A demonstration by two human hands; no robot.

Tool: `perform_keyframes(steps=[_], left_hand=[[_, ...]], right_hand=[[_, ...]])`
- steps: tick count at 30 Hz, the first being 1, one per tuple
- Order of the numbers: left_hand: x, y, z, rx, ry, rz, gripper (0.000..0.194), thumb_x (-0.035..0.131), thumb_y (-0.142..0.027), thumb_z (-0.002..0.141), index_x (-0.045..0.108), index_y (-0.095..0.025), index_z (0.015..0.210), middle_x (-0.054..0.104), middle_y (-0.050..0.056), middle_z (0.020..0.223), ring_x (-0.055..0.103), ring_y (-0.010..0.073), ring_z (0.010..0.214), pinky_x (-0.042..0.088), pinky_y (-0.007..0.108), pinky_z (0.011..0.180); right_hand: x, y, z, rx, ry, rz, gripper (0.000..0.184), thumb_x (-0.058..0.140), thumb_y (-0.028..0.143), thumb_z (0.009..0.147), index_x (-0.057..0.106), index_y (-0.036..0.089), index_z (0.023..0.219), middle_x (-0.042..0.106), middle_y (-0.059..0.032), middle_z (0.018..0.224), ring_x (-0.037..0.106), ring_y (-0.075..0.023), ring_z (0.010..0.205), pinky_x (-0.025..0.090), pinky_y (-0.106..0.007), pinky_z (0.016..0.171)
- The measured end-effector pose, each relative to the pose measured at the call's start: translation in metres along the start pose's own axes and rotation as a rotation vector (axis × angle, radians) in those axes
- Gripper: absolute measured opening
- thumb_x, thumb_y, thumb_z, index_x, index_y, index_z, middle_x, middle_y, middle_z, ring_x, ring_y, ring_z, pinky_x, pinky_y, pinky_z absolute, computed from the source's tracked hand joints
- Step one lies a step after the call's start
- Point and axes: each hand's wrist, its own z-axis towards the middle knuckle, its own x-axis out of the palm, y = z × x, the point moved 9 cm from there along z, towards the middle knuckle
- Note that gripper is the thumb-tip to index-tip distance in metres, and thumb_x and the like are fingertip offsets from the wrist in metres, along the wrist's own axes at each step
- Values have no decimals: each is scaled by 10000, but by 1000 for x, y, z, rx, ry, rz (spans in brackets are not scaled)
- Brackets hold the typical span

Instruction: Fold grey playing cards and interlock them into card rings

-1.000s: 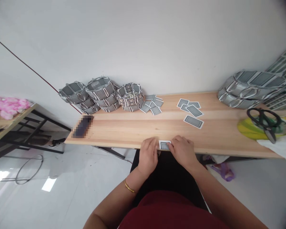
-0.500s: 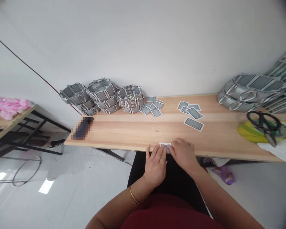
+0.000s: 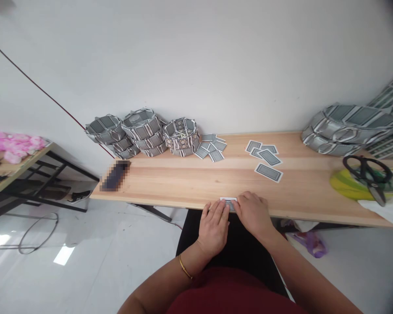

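Note:
A grey-backed playing card (image 3: 229,202) lies at the near edge of the wooden table (image 3: 183,183). My left hand (image 3: 214,226) rests at the edge with fingers stretched flat, fingertips on the card's left part. My right hand (image 3: 253,213) is curled over the card's right side, fingers pressed on it. Most of the card is covered by both hands.
Loose cards (image 3: 265,159) and a second scatter of cards (image 3: 211,148) lie mid-table. Woven card baskets (image 3: 144,133) stand at the back left, larger ones (image 3: 343,128) at the back right. Black scissors (image 3: 367,172) rest on a yellow-green item. A dark blurred object (image 3: 113,175) sits at the left end.
My left hand slid back off the table edge and flattened out, fingers now pointing onto the card. The card is more covered. My right hand stayed put.

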Motion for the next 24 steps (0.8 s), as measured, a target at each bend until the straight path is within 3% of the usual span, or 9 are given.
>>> perform_keyframes(steps=[10,15,17,19,22,24], left_hand=[[-5,6,4,-18,-39,-101,480,439,-206,882,402,-143,1357,468,120,1389,437,233,1276,344,436,1071],[-25,18,11,-139,-91,-324,399,461,-207,882,470,-156,1277,518,135,1316,489,229,1199,407,419,1018],[-33,23,10,-232,-115,-512,331,469,-201,880,518,-168,1206,563,124,1228,517,208,1148,439,383,982],[-31,30,2,-388,-107,-721,197,493,-228,875,581,-183,1046,618,87,1051,587,170,961,497,329,861],[-10,40,-21,-723,-73,-1028,136,582,-285,823,568,-164,882,626,50,852,602,142,779,513,293,745],[4,37,-29,-826,-67,-1287,215,645,-277,772,558,-165,933,637,57,930,614,143,835,505,297,788]], right_hand=[[0,0,-2,-1,-101,0,280,437,295,926,610,161,751,634,-74,815,550,-210,811,266,-340,738],[3,-2,-4,-17,-131,47,263,439,290,928,597,168,758,635,-65,836,541,-209,842,263,-337,772],[2,-2,-6,-20,-134,60,258,443,287,928,595,167,757,635,-64,842,540,-207,844,263,-336,783],[1,-2,-11,-33,-128,83,252,447,283,926,594,172,753,635,-61,846,543,-205,845,263,-338,791],[1,-1,-22,-51,-105,141,272,432,285,935,584,182,735,633,-53,831,552,-203,839,273,-345,794],[0,-1,-29,-54,-92,195,296,408,285,946,566,184,717,625,-49,806,557,-201,828,289,-344,790]])
